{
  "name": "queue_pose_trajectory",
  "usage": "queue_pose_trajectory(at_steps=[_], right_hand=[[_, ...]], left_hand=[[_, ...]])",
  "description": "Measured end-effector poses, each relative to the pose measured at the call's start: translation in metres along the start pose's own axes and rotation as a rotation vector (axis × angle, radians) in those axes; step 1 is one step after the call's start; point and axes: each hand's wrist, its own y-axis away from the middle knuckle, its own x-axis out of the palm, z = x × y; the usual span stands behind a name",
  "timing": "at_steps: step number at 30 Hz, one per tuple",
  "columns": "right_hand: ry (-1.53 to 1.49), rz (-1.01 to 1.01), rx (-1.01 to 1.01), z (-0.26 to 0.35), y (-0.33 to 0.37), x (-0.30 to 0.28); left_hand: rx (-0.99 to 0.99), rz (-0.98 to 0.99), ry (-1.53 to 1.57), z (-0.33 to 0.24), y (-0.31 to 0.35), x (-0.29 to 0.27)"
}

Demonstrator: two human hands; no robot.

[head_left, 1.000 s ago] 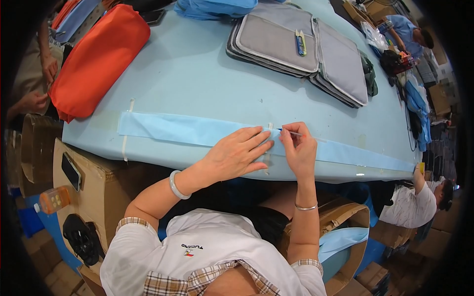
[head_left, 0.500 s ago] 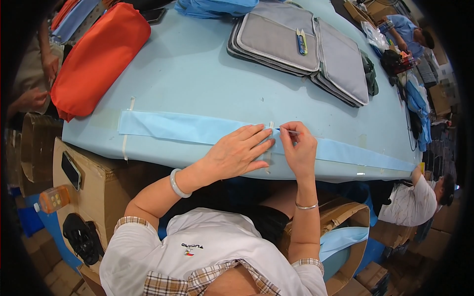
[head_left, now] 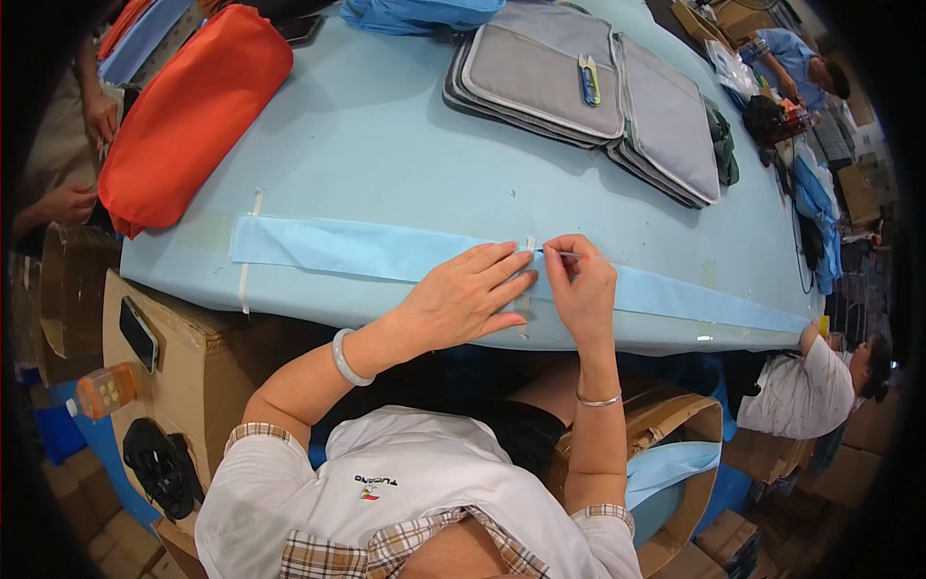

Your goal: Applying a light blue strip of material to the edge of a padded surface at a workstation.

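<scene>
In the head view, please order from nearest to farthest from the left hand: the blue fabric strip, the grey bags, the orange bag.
1. blue fabric strip: under the left hand, touching.
2. orange bag: far left of the table.
3. grey bags: far side, to the right; nearly as far as the orange bag.

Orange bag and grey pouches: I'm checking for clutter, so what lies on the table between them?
In the head view, only bare light-blue table shows between the orange bag and the stacked grey pouches.

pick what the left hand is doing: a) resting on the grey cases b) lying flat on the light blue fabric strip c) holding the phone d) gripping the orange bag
b: the left hand lies palm down, fingers spread, on the light blue fabric strip at the near table edge, beside the right hand.
</scene>
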Motion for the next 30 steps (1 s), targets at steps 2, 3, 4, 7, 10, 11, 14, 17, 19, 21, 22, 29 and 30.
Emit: queue_pose_trajectory(at_steps=[2, 3, 4, 7, 10, 11, 14, 17, 19, 21, 22, 29, 30], right_hand=[[0.025, 0.019, -0.002, 0.0011, -0.0005, -0.0009], [0.025, 0.02, -0.002, 0.0013, -0.0008, -0.0005], [0.035, 0.027, -0.01, 0.0015, -0.001, 0.0], [0.055, 0.043, -0.03, 0.0023, -0.0021, -0.0008], [0.072, 0.059, -0.052, 0.0, -0.0024, -0.0017], [0.078, 0.064, -0.063, -0.0011, -0.0026, -0.0022], [0.1, 0.074, -0.082, -0.0013, -0.0042, -0.0027], [0.109, 0.093, -0.084, 0.0006, -0.0049, -0.0032], [0.123, 0.097, -0.102, -0.002, -0.0051, -0.004], [0.135, 0.103, -0.119, -0.0033, -0.0054, -0.004], [0.136, 0.104, -0.128, -0.0033, -0.0056, -0.0039], [0.158, 0.14, -0.123, -0.0004, -0.0069, -0.006], [0.159, 0.14, -0.123, -0.0003, -0.0068, -0.0062]], left_hand=[[-0.001, 0.002, 0.002, -0.0001, 0.0, -0.0003], [-0.001, 0.0, 0.0, 0.0001, 0.0004, -0.0008], [-0.001, -0.003, -0.002, 0.0004, 0.0007, -0.0012], [-0.015, -0.007, 0.006, 0.0002, 0.0002, -0.0021], [-0.019, -0.023, 0.019, 0.0007, 0.0004, -0.0003], [-0.019, -0.022, 0.019, 0.001, 0.0002, 0.0003], [-0.018, -0.019, 0.017, 0.0014, 0.0001, 0.0006], [-0.023, -0.015, 0.014, 0.0018, 0.0005, 0.0], [-0.019, -0.024, 0.02, 0.0019, 0.0001, 0.0003], [-0.02, -0.024, 0.016, 0.0014, 0.0, -0.0005], [-0.021, -0.024, 0.012, 0.0012, 0.0, -0.0008], [-0.021, -0.037, 0.024, 0.0023, 0.0006, 0.0001], [-0.021, -0.038, 0.025, 0.0023, 0.0004, 0.0001]])
